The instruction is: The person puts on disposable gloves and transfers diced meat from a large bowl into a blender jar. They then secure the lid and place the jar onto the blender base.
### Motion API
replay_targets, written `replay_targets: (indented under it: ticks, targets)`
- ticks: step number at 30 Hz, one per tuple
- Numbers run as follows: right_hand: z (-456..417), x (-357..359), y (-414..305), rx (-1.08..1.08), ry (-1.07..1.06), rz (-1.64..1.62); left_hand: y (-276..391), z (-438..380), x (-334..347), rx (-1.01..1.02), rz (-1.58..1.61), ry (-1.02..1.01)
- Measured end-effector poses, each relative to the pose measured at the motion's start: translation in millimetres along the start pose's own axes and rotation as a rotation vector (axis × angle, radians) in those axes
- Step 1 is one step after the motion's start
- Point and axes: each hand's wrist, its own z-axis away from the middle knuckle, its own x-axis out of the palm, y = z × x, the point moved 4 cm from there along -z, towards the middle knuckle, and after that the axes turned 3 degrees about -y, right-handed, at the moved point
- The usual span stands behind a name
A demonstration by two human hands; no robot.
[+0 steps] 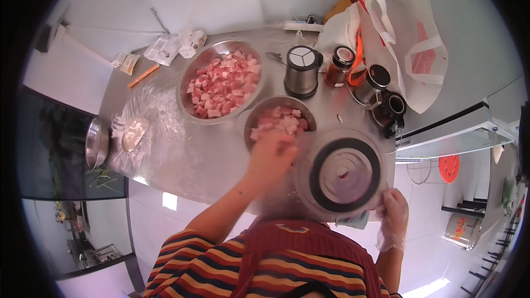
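Blurred and bare, my left hand (271, 159) reaches over the near edge of a smaller metal bowl (248, 136) with diced raw meat (283, 122) in it. Its fingers are curled beside a clear round lid (304, 169) with a black ring; whether they touch the lid or anything else is unclear. On the lid's right rim, my right hand (392, 207) has its grip, in a thin clear plastic glove. The lid is close to my apron and tilted. Behind the small bowl, a large metal bowl (182, 103) is full of pink meat cubes (225, 85).
An insulated steel mug (301, 74), lidded jars (340, 66) and a large white bag (422, 49) stand at the back right. Scattered flour (161, 120) and a scoop of white powder (134, 132) lie left. A metal basin (96, 142) is at the table's left edge.
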Motion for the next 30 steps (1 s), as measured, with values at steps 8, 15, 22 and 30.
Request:
replay_targets:
  ticks: [8, 15, 22, 30]
  targets:
    - [-80.4, 98.4, -3.2, -0.313, -0.021, 0.457, -41.4, -29.0, -92.7, -0.231, 0.103, 0.135]
    - [-96.0, 140.7, -4.0, -0.492, 0.1, 0.697, -58.7, -36.7, -109.7, -0.251, 0.164, 0.278]
    - [-90.4, 156.6, 4.4, -0.494, 0.181, 0.827, -71.8, -34.9, -113.5, -0.279, 0.098, 0.279]
    - [-92.6, 158.6, 11.8, -0.487, 0.269, 0.857, -100.6, -45.1, -108.9, -0.162, -0.113, 0.294]
